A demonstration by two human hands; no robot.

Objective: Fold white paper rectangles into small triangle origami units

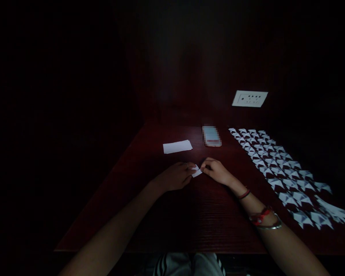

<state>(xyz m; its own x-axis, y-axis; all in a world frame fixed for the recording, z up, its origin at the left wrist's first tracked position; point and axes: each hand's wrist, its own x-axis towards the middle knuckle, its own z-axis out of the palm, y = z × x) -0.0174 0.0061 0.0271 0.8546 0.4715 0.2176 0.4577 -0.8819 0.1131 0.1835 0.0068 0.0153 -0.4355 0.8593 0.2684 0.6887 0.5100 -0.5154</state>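
Phone [212, 135], white strips [177, 147] beyond small paper [197, 173]

"What are you facing?"
"I'm facing a dark reddish wall [172, 88], which is fading into black toward the sides."
"And what is standing before it?"
"A dark red wooden table [132, 168] is stretching away from me, its grain showing near the front, its left side slanting inward."
"Anything catching light?"
"A white socket panel [250, 99] is standing out above the table, right of centre, while dim light is reaching the wood"
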